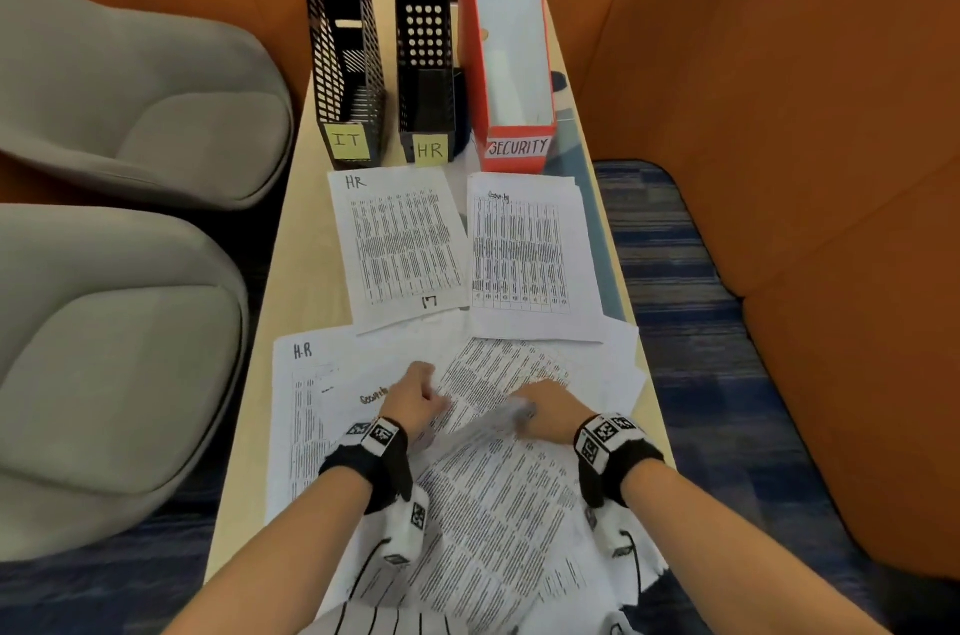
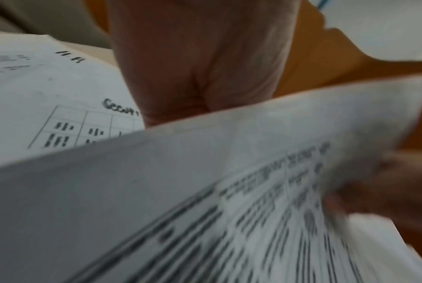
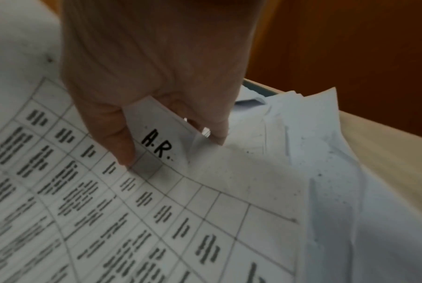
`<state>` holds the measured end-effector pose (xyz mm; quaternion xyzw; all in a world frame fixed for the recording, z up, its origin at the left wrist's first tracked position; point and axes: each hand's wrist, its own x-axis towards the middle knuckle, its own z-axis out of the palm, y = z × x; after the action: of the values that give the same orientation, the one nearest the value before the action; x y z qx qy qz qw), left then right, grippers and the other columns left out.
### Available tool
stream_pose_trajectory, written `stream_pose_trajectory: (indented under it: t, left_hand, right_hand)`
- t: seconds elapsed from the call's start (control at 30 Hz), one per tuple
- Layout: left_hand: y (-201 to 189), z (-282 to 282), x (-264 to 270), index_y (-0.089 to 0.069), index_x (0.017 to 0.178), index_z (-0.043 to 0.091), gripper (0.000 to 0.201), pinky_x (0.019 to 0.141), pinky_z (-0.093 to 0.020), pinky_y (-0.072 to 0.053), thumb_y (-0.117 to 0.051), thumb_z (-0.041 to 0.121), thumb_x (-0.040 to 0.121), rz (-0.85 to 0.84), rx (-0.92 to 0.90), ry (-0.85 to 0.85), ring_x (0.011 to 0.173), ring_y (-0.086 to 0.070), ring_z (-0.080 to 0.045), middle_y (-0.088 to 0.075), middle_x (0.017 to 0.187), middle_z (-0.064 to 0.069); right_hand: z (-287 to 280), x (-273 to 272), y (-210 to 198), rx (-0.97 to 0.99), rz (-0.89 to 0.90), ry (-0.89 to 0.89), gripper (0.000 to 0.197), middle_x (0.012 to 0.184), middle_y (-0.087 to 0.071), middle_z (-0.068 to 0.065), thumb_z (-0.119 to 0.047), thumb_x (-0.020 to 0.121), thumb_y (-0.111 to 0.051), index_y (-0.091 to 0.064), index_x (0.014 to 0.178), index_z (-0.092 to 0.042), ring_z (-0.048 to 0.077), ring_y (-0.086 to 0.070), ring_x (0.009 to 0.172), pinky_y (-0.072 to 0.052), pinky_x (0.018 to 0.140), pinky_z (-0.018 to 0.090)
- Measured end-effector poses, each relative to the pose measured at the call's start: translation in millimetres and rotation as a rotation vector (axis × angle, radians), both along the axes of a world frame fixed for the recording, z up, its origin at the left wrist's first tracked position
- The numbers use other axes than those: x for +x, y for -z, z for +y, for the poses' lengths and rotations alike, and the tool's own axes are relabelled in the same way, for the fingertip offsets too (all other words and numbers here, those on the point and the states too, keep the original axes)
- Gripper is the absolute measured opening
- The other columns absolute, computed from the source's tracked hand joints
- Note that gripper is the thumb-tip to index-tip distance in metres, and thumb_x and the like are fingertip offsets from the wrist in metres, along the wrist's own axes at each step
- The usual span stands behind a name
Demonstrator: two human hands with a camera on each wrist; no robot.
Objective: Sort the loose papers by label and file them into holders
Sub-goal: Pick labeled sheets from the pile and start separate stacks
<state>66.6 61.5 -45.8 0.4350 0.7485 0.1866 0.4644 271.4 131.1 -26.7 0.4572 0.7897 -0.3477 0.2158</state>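
**Both hands on the loose pile, one sheet lifted**

Right hand (image 1: pixel 550 408) pinches the corner of a white printed table sheet (image 3: pixel 156 210), thumb on top, fingers (image 3: pixel 214 122) curled under. The handwritten mark by the thumb reads "A.R." or "H.R"; can't tell which.

Left hand (image 1: pixel 413 398) sits on the same pile with fingers curled. The left wrist view is blurred, so can't tell whether it actually grips a sheet.

Just left of the left hand: a sheet marked "H-R" (image 1: pixel 304 406), and one with a partly hidden "Secur…" (image 2: pixel 67 122).

Beyond the hands, two sorted white stacks lie on the pale wooden table (image 1: pixel 291 271): "HR" stack (image 1: pixel 400 245) and "Security" stack (image 1: pixel 524 255).

Behind those stand the holders: tall black mesh holder with yellow note "IT" (image 1: pixel 345 63), short black perforated holder with note "HR" (image 1: pixel 426 78), and red cardboard holder labelled "SECURITY" (image 1: pixel 511 63).
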Motion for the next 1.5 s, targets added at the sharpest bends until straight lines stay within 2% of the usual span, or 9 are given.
stream_pose_trajectory:
  t: [0.27, 0.43, 0.53, 0.63, 0.9, 1.13, 1.23, 1.33, 1.5]
  left_hand:
    - [7.7, 2.2, -7.6, -0.037, 0.136, 0.013, 0.078, 0.103, -0.034, -0.04, -0.078, 0.034, 0.073, 0.283, -0.039, 0.096, 0.123, -0.045, -0.025, -0.041, 0.135, -0.006]
    - [0.0, 6.2, -7.1, -0.044, 0.07, 0.025, 0.024, 0.059, -0.025, -0.03, -0.053, 0.012, 0.088, 0.132, 0.002, 0.219, 0.076, -0.048, -0.016, -0.048, 0.071, 0.007]
    - [-4.3, -10.6, -25.2, -0.055, 0.081, 0.016, 0.006, 0.065, -0.021, -0.035, -0.055, 0.012, 0.085, 0.046, -0.121, 0.43, 0.079, -0.052, -0.016, -0.058, 0.084, -0.001]
    - [-4.7, -23.6, -61.1, -0.062, 0.1, 0.008, 0.018, 0.076, -0.024, -0.038, -0.063, 0.01, 0.082, 0.028, -0.153, 0.358, 0.097, -0.056, -0.021, -0.059, 0.098, 0.0]
    - [-46.9, -25.3, -70.3, -0.047, 0.129, 0.024, 0.039, 0.107, -0.032, -0.03, -0.057, 0.033, 0.092, -0.237, -0.17, 0.0, 0.127, -0.043, -0.016, -0.048, 0.128, 0.005]
    - [-45.0, -20.4, -42.6, -0.056, 0.123, 0.019, 0.048, 0.101, -0.037, -0.045, -0.072, 0.034, 0.08, -0.097, -0.012, 0.113, 0.108, -0.061, -0.015, -0.064, 0.122, 0.001]
    - [-49.4, -19.3, -50.6, -0.063, 0.117, 0.014, 0.031, 0.099, -0.039, -0.047, -0.066, 0.024, 0.087, -0.243, 0.044, -0.129, 0.104, -0.064, -0.018, -0.068, 0.113, -0.003]
    - [-57.0, -16.8, -66.6, -0.061, 0.119, 0.014, 0.027, 0.09, -0.036, -0.052, -0.057, 0.022, 0.093, -0.526, 0.018, -0.358, 0.1, -0.067, -0.017, -0.07, 0.11, -0.003]
    - [-53.8, -2.8, -75.3, -0.059, 0.123, 0.011, 0.051, 0.102, -0.048, -0.043, -0.063, 0.045, 0.085, -0.702, -0.129, -0.481, 0.111, -0.063, -0.029, -0.069, 0.117, -0.009]
  right_hand:
    - [19.3, 19.8, -6.4, 0.239, 0.141, 0.356, 0.009, 0.084, -0.063, 0.006, -0.014, 0.081, -0.057, -0.062, 0.074, -0.014, 0.026, -0.061, 0.081, -0.054, 0.076, 0.04]
    - [19.4, 20.4, -4.4, 0.168, 0.158, 0.222, 0.018, 0.126, -0.056, 0.011, -0.017, 0.079, -0.063, -0.069, 0.095, -0.01, 0.027, -0.05, 0.121, -0.043, 0.101, 0.037]
    - [23.3, 21.6, -8.9, 0.203, 0.386, 0.33, 0.019, 0.14, -0.046, 0.005, -0.02, 0.07, -0.066, -0.063, 0.087, -0.03, 0.023, -0.042, 0.128, -0.039, 0.104, 0.036]
    - [27.4, 22.3, -13.2, 0.176, 0.522, 0.381, 0.046, 0.126, -0.058, 0.009, -0.017, 0.065, -0.063, -0.064, 0.111, -0.013, 0.021, -0.056, 0.113, -0.049, 0.095, 0.035]
    - [40.4, -15.3, -35.1, 0.201, 0.408, 0.363, 0.022, 0.062, -0.046, 0.003, -0.017, 0.08, -0.053, -0.04, 0.062, -0.017, 0.023, -0.048, 0.06, -0.038, 0.055, 0.028]
    - [63.8, -43.0, -55.0, 0.188, 0.449, 0.329, 0.007, 0.093, -0.062, 0.002, -0.022, 0.087, -0.058, -0.059, 0.094, -0.022, 0.028, -0.062, 0.093, -0.044, 0.072, 0.027]
    - [74.5, -35.3, -44.4, 0.424, 0.555, 0.568, 0.049, 0.133, -0.049, 0.002, -0.033, 0.085, -0.067, -0.048, 0.129, -0.025, 0.019, -0.044, 0.124, -0.037, 0.104, 0.037]
    - [70.1, -19.7, -41.4, 0.082, 0.757, 0.969, 0.074, 0.14, -0.045, 0.006, -0.037, 0.083, -0.073, -0.034, 0.142, -0.016, 0.019, -0.047, 0.127, -0.04, 0.105, 0.034]
    - [41.6, -17.1, 14.5, -0.62, 0.618, 0.839, 0.097, 0.136, -0.057, 0.0, -0.04, 0.06, -0.091, -0.041, 0.141, -0.024, 0.023, -0.057, 0.123, -0.042, 0.106, 0.053]
